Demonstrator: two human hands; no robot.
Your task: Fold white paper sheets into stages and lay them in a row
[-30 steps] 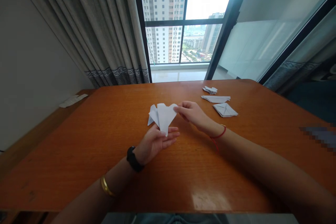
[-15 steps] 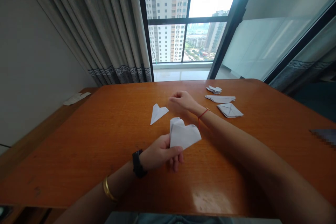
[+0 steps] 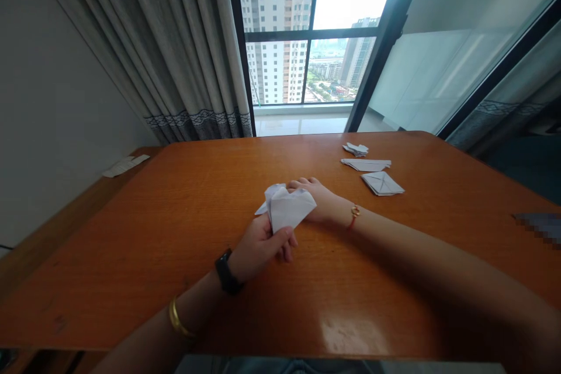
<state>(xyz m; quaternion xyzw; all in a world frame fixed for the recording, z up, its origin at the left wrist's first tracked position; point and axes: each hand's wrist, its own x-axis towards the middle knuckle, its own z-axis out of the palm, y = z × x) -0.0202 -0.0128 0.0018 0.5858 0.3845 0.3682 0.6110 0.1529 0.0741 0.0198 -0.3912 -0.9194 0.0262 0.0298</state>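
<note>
My left hand pinches a white folded paper with a notched, heart-like top edge, raised above the table. Its thumb lies across the front of the paper. Directly behind, my right hand is closed at the edge of a second folded paper, which shows partly to the left of the first. The held paper covers the right fingertips and much of that second piece.
At the far right of the wooden table lie a small bundle of folded paper, a long folded strip and a folded square. More paper rests on a ledge at the left. Beyond stand a curtain and a window.
My right hand has come nearer, behind the left hand's paper. The second folded paper has left its spot on the table. My left hand has shifted slightly left and up with its paper.
</note>
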